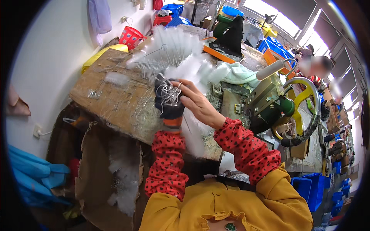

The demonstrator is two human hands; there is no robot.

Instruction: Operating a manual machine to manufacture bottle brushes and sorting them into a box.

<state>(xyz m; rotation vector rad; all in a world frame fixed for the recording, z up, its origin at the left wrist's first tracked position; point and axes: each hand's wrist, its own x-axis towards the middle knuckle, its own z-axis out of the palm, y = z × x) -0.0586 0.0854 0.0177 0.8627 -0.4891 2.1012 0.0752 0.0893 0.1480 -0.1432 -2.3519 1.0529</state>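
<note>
My left hand (pixel 168 109), in a dark glove with an orange and grey cuff, is closed around a bunch of shiny bent wire pieces (pixel 169 94). My bare right hand (pixel 199 106) reaches across from the right, its fingertips pinching at these wires. Below the hands hangs a white bristle brush (pixel 195 140) on a thin wire stem; which hand bears it, if either, I cannot tell. Just beyond the hands lies a large heap of white brushes (pixel 173 44) with twisted wire stems, some ending in loops.
The worn workbench (pixel 115 98) carries loose wires and a single brush (pixel 116 78). To the right stands a green machine with a yellow-spoked handwheel (pixel 304 109); a pale green cloth (pixel 241 76) lies beside it. An open cardboard box (pixel 96 169) with white brushes sits below the bench's left edge.
</note>
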